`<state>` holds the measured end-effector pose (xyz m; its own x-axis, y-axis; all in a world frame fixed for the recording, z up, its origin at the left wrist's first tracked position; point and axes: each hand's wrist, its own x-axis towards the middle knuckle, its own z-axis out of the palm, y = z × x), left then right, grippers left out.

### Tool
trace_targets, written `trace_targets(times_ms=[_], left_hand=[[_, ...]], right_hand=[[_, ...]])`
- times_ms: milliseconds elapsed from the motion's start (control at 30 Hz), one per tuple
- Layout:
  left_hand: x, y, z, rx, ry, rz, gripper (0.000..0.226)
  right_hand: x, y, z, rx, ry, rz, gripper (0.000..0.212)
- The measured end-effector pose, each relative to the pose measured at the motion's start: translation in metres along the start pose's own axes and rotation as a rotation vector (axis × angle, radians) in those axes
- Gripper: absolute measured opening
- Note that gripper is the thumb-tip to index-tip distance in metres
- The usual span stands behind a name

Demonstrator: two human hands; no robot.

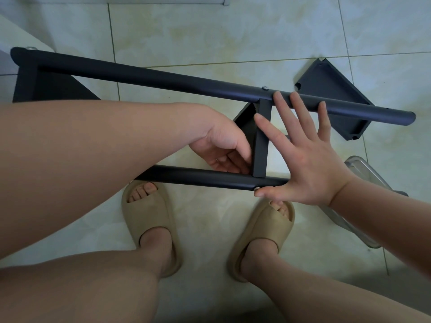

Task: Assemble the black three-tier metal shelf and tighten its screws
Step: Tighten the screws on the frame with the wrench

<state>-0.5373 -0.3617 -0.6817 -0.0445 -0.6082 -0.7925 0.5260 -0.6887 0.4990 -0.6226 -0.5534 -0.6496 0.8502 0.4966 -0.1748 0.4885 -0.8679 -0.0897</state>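
The fingers (233,159) of the left hand (221,145), at the middle of the frame, curl around the edge of a black triangular metal shelf plate (247,127) fixed between two poles. The fingers (300,115) of the right hand (310,164) are spread flat and open, gripping nothing; their tips reach the upper black round metal pole (163,76), and the thumb lies against the lower black round metal pole (198,177) beside a small silver screw head (257,189). The black three-tier metal shelf, partly built, lies on its side across the centre of the frame, above the pale glossy tiled floor (210,31). Another silver screw (264,88) sits on the upper pole above the plate. A second black plate (53,86) is joined at the upper left. A loose black metal shelf plate (326,87) lies on the floor at the upper right, behind the upper pole. Two beige slide sandals (149,210) stand below, and a clear plastic container (359,169) shows at the right edge.
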Motion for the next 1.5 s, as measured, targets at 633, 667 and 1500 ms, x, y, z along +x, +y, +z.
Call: trace_targets(times_ms=[633,667,1500], left_hand=[[-0.0001,0.0013,-0.0009,0.209,0.133,0.014,0.013],[0.0006,0.0013,-0.0007,0.203,0.138,0.021,0.010],[-0.0026,0.0064,0.0022,0.201,0.073,-0.015,0.037]], right_hand=[[-0.0001,0.0001,0.0005,-0.008,0.001,-0.005,0.119],[-0.0001,0.0000,0.0004,-0.008,0.000,-0.004,0.120],[0.0001,-0.0004,0.0005,0.000,0.008,-0.006,0.118]])
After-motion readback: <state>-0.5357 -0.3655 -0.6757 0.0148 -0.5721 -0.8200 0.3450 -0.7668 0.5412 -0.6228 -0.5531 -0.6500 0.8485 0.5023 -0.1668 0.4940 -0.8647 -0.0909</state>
